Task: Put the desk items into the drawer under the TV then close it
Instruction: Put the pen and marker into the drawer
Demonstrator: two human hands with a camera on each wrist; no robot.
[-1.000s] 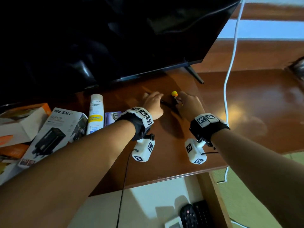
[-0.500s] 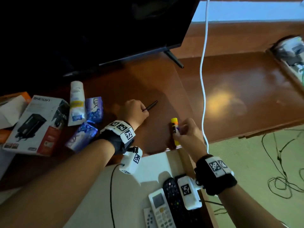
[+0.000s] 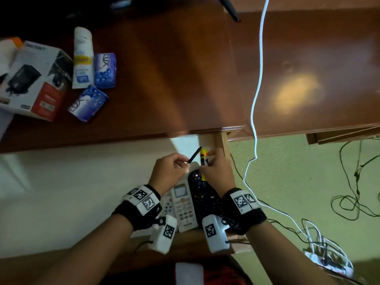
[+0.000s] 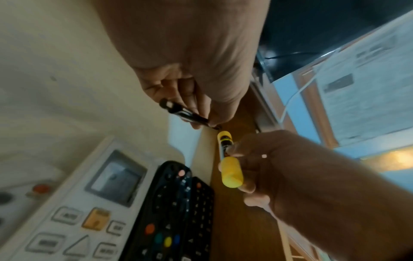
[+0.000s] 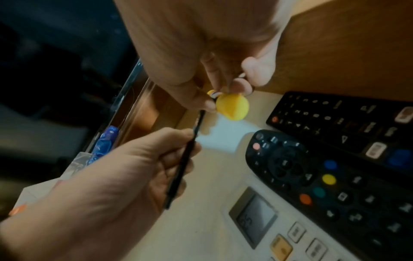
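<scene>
- The left hand (image 3: 171, 171) pinches a black pen (image 3: 194, 155) over the open drawer (image 3: 82, 182).
- The right hand (image 3: 218, 171) grips a yellow-capped glue stick (image 4: 228, 164) just beside the pen, near the drawer's right wall.
- A white remote (image 3: 184, 206) and black remotes (image 3: 202, 200) lie in the drawer below both hands.
- A white tube (image 3: 82, 58), soap packets (image 3: 104, 70) and a box (image 3: 30, 83) lie on the counter (image 3: 164, 68).
</scene>
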